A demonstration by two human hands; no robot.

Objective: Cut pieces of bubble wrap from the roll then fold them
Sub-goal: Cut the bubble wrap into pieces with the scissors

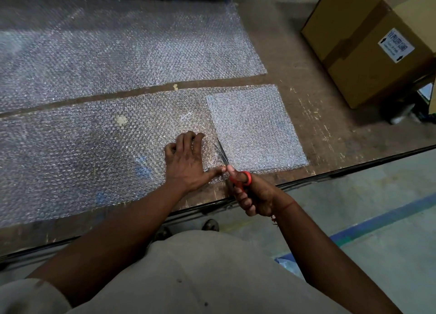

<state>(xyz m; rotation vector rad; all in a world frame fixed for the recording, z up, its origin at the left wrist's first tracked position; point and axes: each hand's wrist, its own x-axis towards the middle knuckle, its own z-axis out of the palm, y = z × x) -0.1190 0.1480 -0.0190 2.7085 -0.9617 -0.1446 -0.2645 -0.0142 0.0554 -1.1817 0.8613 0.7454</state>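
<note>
A cut is under way on the near strip of bubble wrap (94, 148), lying flat on the wooden surface (295, 115). Left of the scissors (230, 170), the left hand (186, 160) presses the sheet, fingers bent and spread. The right hand (252, 195) grips the red handles; next, push the blades forward. Right of them lies a whiter rectangular piece (254, 129), then a taped cardboard box (368, 40), clear of the cut.

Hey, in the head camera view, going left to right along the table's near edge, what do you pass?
Cut strip of bubble wrap → left hand pressing it → red-handled scissors in the right hand → folded bubble wrap piece → cardboard box.
</note>
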